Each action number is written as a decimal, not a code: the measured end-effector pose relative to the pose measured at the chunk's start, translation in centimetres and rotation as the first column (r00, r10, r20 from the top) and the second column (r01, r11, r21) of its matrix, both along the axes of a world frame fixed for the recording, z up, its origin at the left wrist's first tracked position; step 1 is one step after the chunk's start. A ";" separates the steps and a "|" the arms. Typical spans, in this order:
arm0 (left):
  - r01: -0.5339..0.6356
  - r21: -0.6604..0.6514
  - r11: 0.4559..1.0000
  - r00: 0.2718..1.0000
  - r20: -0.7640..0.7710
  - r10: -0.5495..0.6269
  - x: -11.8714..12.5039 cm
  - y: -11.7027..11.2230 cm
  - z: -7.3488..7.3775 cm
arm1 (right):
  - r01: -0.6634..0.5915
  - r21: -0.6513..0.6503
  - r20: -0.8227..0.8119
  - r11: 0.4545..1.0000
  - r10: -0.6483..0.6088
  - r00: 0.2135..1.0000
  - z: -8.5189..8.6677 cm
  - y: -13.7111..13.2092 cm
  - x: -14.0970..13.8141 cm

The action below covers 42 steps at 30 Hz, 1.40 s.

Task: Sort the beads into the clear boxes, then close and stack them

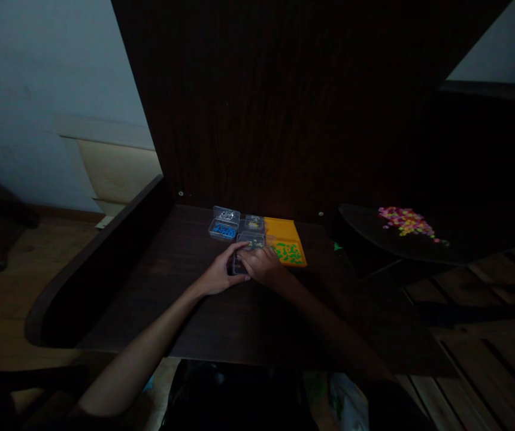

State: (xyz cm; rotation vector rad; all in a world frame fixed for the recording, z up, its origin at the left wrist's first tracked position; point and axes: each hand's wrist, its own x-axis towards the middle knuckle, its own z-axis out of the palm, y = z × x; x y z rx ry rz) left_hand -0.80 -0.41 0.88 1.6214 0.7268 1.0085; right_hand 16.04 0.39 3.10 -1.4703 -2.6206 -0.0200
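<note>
A small clear plastic box [251, 238] with pale bits in it lies on the dark desk, partly covered by both hands. My left hand [219, 272] curves round its near left side, thumb and fingers gripping it. Over the box's near right part, my right hand [263, 266] has its fingers bent and drawn together; whatever is at their tips is hidden. Right beside it lies an open orange case [282, 227] with green pieces [288, 252] in its near half. Behind the hands is another clear box [254, 224] with a little yellow inside.
An open clear box [211, 230] with blue pieces [223, 230] stands left of the others. A pile of pink, red and yellow pieces [408, 222] lies on a dark curved shelf [374, 236] at the right. A tall dark panel [261, 108] rises behind the desk [150, 287].
</note>
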 end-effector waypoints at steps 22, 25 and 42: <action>0.018 -0.011 1.000 1.000 0.014 -0.018 0.1 0.0 -0.1 | -0.041 -0.202 -0.053 0.978 0.031 0.998 2.3 0.8 -0.1; 0.011 0.002 1.000 1.000 0.017 -0.011 0.1 0.0 -0.1 | -0.024 -0.207 -0.107 0.978 0.001 0.994 2.3 0.9 -0.1; 0.008 -0.003 1.000 0.999 0.033 -0.008 0.1 0.3 -0.3 | -0.046 -0.240 -0.368 0.970 -0.047 0.928 1.9 1.7 -0.5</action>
